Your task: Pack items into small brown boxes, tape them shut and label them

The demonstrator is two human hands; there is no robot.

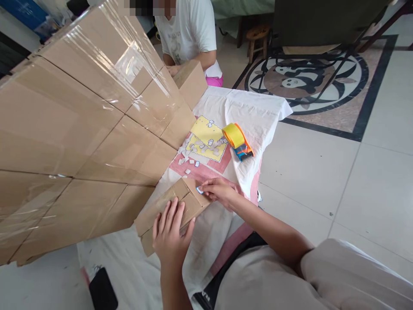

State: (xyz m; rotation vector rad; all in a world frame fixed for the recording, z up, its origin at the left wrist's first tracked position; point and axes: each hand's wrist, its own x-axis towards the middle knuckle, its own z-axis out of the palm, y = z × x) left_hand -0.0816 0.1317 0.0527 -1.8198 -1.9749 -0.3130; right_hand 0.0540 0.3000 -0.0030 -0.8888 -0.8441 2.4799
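Observation:
A small cardboard box (158, 211) lies on the cloth in front of me. Across its top, my left hand (170, 224) rests with the fingers spread. At the box's far right end, my right hand (217, 191) pinches a small white sticker with a blue edge (200, 189), held against or just over the cardboard. Beyond the box are yellow sheets (206, 133) strewn with small white paper pieces. A tape dispenser (238, 142) with a yellow roll and orange-blue body sits to their right.
Stacked cardboard boxes wrapped in clear tape (87, 129) rise on my left. A white cloth (251, 107) covers the work surface. A black phone-like object (103, 289) lies at lower left. Opposite, a person in a white shirt (193, 30) sits by another box (192, 84).

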